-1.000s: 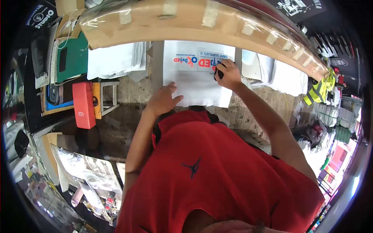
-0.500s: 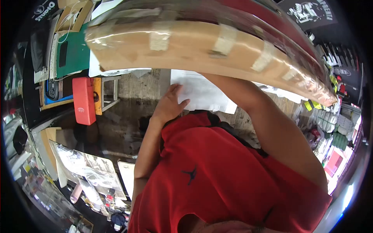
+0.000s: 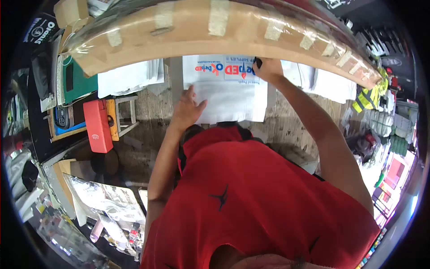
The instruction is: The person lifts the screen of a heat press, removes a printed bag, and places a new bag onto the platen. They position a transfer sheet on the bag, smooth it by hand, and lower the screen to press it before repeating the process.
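Observation:
A white sheet (image 3: 224, 101) with red and blue lettering, upside down in this view, lies flat in front of me. My left hand (image 3: 188, 108) rests at its left edge, with fingers apart and holding nothing. At the sheet's upper right, my right hand (image 3: 269, 70) has its fingers closed around a small black object (image 3: 258, 62). That object sits over the end of the lettering, and I cannot tell what kind it is.
A long cardboard-faced, plastic-wrapped overhead box (image 3: 188, 40) hides the far side of the work surface. White papers (image 3: 131, 78) lie left of the sheet, and more white sheets (image 3: 329, 83) lie right. A red case (image 3: 97, 127) stands at left, near a green board (image 3: 80, 76).
The view has shifted so the printed lettering now shows. My right hand has come out from under the box, with a black object in it. My left hand stays at the sheet's left edge.

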A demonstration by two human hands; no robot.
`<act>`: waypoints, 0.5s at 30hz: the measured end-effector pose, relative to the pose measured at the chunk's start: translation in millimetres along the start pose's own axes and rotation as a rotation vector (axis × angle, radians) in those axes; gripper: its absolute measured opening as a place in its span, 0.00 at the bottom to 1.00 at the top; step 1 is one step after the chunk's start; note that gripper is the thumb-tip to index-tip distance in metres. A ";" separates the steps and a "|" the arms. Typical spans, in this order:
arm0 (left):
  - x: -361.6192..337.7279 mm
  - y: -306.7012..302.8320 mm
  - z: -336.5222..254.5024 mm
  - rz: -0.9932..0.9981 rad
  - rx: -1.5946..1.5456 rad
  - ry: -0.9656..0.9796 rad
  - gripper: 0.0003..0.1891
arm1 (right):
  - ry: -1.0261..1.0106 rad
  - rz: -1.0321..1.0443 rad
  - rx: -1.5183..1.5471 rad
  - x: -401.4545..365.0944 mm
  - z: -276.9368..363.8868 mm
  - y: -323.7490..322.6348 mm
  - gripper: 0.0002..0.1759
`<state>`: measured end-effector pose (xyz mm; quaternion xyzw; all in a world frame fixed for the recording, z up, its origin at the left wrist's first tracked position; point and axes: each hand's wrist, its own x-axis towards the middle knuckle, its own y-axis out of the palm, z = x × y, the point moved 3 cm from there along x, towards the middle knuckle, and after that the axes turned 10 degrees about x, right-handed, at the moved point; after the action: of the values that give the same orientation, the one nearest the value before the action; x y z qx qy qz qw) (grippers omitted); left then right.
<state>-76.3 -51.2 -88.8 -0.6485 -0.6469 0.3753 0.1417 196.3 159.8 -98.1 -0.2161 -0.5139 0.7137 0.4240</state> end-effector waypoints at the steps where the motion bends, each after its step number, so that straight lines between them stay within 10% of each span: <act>1: 1.7 0.7 3.2 -0.035 -0.005 0.035 0.40 | -0.068 -0.048 -0.050 5.9 -0.4 -1.6 0.24; 3: -2.7 -3.2 0.0 -0.049 -0.023 0.019 0.40 | -0.177 -0.206 -0.033 18.1 28.4 -5.1 0.21; 7: -7.7 6.0 0.0 -0.079 -0.076 0.012 0.40 | -0.009 0.121 -0.030 55.1 94.8 27.6 0.19; 9: -6.9 7.3 2.3 -0.091 -0.084 0.003 0.39 | -0.288 -0.071 0.148 66.4 91.0 90.5 0.18; 15: 8.3 11.0 -2.4 -0.162 -0.054 -0.014 0.37 | -0.005 0.084 0.149 85.4 154.4 78.8 0.22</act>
<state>-67.6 -44.0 -97.1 -0.5949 -0.7081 0.3496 0.1495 4.5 136.6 -101.1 -0.2034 -0.4509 0.7678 0.4072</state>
